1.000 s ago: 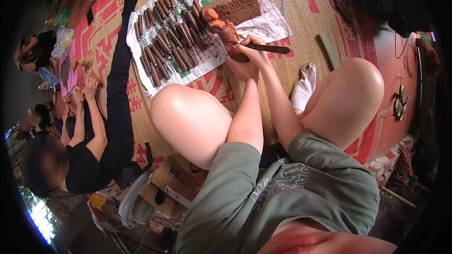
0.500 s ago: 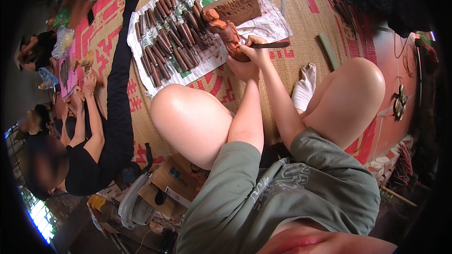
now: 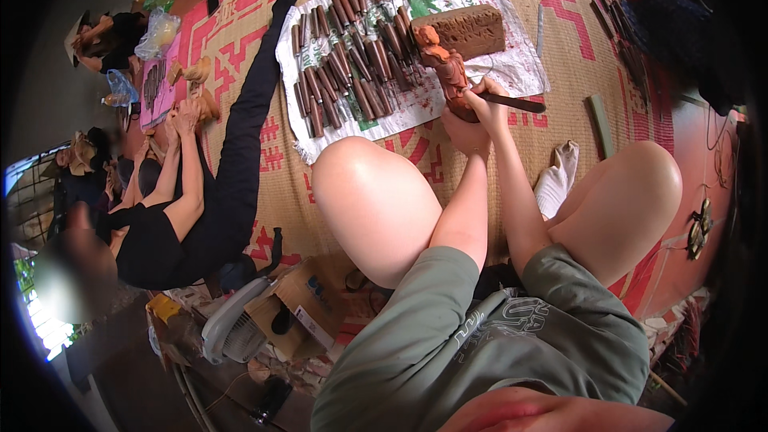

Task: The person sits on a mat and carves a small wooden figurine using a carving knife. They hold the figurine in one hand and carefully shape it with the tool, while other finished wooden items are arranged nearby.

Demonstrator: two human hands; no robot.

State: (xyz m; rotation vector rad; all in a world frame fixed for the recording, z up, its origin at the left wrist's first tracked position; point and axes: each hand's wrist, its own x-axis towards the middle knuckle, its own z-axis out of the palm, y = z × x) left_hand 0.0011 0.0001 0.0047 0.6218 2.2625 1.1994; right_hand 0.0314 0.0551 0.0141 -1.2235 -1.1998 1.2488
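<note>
My left hand [image 3: 466, 133] is closed around the lower end of a reddish-brown carved wooden figurine [image 3: 450, 70], which leans up and away from me. Beside it, my right hand [image 3: 490, 104] grips a carving tool with a long dark handle [image 3: 522, 103] that sticks out to the right. The tool's tip against the figurine is hidden by my fingers. Just beyond the figurine lies a brown block [image 3: 472, 32] with a pitted, grooved side. To the left, several rows of carving tools with brown wooden handles [image 3: 346, 56] rest on a white printed sheet [image 3: 524, 68].
A patterned straw mat [image 3: 400, 140] spreads under everything. At left, another person's black-clad leg [image 3: 244, 120] stretches alongside the sheet, and that person's hands [image 3: 186, 118] hold a pale wooden carving. A cardboard box [image 3: 296, 312] and a fan [image 3: 232, 324] stand at lower left. A green-grey bar [image 3: 600, 126] lies right.
The whole view has swung, so the scene sits further right and slightly lower. Both my hands keep their hold on the figurine and the tool.
</note>
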